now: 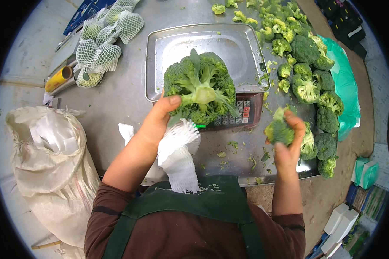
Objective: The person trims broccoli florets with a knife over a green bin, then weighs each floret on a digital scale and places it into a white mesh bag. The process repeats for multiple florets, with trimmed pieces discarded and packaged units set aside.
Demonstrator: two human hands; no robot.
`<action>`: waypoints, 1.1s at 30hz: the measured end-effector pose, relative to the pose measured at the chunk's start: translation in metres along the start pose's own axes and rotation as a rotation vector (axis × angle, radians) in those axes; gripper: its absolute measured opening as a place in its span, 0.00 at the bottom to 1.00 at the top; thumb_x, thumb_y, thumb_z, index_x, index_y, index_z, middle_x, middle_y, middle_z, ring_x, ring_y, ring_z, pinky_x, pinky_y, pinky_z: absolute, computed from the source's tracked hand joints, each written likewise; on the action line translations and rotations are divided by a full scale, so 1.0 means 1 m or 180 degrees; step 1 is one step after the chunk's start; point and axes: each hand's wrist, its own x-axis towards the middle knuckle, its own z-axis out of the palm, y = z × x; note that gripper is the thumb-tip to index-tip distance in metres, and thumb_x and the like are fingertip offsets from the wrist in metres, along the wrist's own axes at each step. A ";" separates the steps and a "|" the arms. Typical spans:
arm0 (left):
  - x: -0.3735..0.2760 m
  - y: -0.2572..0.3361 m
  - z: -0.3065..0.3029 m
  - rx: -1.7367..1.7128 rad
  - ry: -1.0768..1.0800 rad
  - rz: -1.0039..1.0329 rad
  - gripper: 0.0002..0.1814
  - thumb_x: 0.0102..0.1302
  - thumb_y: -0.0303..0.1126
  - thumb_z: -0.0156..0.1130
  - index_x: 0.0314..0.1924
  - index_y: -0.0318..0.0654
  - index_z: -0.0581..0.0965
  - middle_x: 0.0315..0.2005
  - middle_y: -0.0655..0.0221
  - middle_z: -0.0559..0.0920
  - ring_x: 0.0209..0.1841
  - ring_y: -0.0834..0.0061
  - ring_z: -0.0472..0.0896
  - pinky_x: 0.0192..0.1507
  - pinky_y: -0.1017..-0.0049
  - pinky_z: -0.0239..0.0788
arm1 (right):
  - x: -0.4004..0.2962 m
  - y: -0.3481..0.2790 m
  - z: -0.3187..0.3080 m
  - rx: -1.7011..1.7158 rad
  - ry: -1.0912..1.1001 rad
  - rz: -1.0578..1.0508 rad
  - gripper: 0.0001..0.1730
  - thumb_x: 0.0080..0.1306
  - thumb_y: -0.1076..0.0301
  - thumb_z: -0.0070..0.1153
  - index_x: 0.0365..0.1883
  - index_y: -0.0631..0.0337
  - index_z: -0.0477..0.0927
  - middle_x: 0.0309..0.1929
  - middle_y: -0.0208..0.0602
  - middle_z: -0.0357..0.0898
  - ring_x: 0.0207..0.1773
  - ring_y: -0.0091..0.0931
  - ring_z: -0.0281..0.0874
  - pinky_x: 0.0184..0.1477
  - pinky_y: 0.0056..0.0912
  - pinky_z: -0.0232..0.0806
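Note:
My left hand (159,119) grips a large broccoli head (204,90), its cut stem facing up at me. The head hangs over the front of a steel weighing pan (249,58) and hides part of the scale's keypad (241,113). Just below, white foam mesh sleeves (181,162) lie bunched between my left forearm and the apron. Out to the right, my right hand (291,139) holds a small broccoli floret (278,129), blurred by motion. Beside it, several broccoli heads (306,89) line the table's right edge.
Broccoli heads in mesh sleeves (99,55) are piled at the back left. Near them lies a yellow-cored film roll (60,79). A woven sack (52,178) with white sleeves stands at left. Green plastic bags (343,87) hang past the right edge of the steel table (116,97).

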 end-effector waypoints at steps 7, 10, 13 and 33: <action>0.003 0.000 -0.014 0.1135 -0.0452 0.0772 0.43 0.58 0.30 0.55 0.70 0.43 0.45 0.62 0.55 0.64 0.65 0.61 0.63 0.63 0.61 0.59 | 0.065 -0.055 0.057 0.2224 -0.0979 0.0510 0.37 0.54 0.44 0.52 0.51 0.67 0.69 0.52 0.52 0.69 0.33 0.38 0.77 0.25 0.30 0.67; 0.004 0.006 -0.013 0.1795 -0.0266 0.0976 0.46 0.56 0.23 0.59 0.70 0.42 0.44 0.60 0.57 0.66 0.62 0.65 0.66 0.62 0.65 0.60 | 0.068 -0.062 0.094 0.1590 -0.1327 0.0338 0.29 0.56 0.51 0.53 0.46 0.67 0.72 0.43 0.46 0.77 0.36 0.35 0.79 0.38 0.35 0.72; 0.008 0.008 -0.008 0.2015 -0.0103 0.1079 0.49 0.54 0.19 0.61 0.70 0.40 0.42 0.57 0.59 0.69 0.57 0.68 0.70 0.59 0.69 0.64 | 0.081 -0.048 0.115 -0.0188 -0.1548 -0.0828 0.20 0.55 0.60 0.53 0.43 0.65 0.74 0.40 0.45 0.77 0.42 0.33 0.76 0.45 0.35 0.68; 0.066 0.053 0.008 0.5300 0.0743 0.0482 0.48 0.52 0.48 0.55 0.68 0.28 0.51 0.41 0.39 0.79 0.47 0.45 0.78 0.50 0.62 0.69 | 0.170 -0.024 0.142 -0.1323 -0.0760 0.0114 0.17 0.61 0.60 0.48 0.27 0.67 0.77 0.18 0.33 0.70 0.26 0.19 0.64 0.31 0.26 0.62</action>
